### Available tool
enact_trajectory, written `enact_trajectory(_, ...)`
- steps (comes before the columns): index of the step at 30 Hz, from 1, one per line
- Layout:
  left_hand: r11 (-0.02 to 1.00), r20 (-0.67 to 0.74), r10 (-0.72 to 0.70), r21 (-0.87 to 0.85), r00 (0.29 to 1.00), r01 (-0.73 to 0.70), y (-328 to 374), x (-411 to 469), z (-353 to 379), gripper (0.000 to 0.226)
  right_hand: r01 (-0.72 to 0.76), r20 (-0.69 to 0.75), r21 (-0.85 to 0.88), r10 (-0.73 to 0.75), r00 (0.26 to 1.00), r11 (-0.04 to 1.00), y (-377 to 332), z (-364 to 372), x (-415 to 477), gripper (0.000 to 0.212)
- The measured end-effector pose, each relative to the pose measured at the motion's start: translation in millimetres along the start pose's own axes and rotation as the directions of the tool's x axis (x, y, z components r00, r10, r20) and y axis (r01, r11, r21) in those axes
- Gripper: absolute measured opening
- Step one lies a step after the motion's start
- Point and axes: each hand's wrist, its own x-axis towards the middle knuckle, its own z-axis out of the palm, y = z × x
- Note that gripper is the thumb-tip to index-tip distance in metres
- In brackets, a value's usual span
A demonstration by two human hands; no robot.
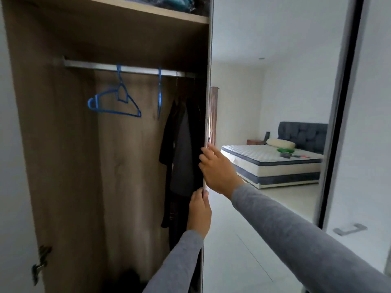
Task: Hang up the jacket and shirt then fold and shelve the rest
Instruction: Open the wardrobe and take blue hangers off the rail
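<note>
A wooden wardrobe stands in front of me with its mirrored sliding door (264, 98) pushed to the right. My left hand (199, 210) grips the door's left edge low down. My right hand (218, 168) holds the same edge higher up, fingers curled round it. Inside, a metal rail (95, 65) carries an empty blue hanger (115, 101) and a second blue hanger (159, 96) seen edge-on. Dark garments (179, 157) hang at the rail's right end, partly hidden behind the door edge.
A shelf (169, 14) above the rail holds bagged teal and dark items. The mirror reflects a bed (273, 163) with a pillow and small things on it. A door hinge (40, 263) is at lower left. A white panel with a handle (349, 229) stands at the right.
</note>
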Motion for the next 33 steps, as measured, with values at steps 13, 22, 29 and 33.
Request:
enact_trajectory(13,0.971,0.147,0.224,-0.120,0.963,-0.208,34.4,-107.8,-6.4,0.030,-0.138,-0.072,0.107,0.146,0.987,0.985,0.6,-86.6,-106.5,0.032)
enact_trajectory(22,0.894,0.308,0.417,-0.310,0.855,-0.324,98.4,-205.1,33.3,0.057,-0.221,-0.012,0.018,0.221,0.975,0.975,36.8,-150.1,-213.8,0.028)
enact_trajectory(29,0.845,0.276,0.530,-0.256,0.802,-0.470,139.3,-250.2,88.5,0.053,-0.245,0.045,-0.130,0.253,0.966,0.961,76.9,-178.6,-282.1,0.023)
enact_trajectory(33,0.785,0.325,0.595,-0.430,0.735,-0.445,170.8,-257.8,127.7,0.053,-0.273,0.096,-0.218,0.299,0.949,0.937,112.6,-179.1,-315.9,0.019)
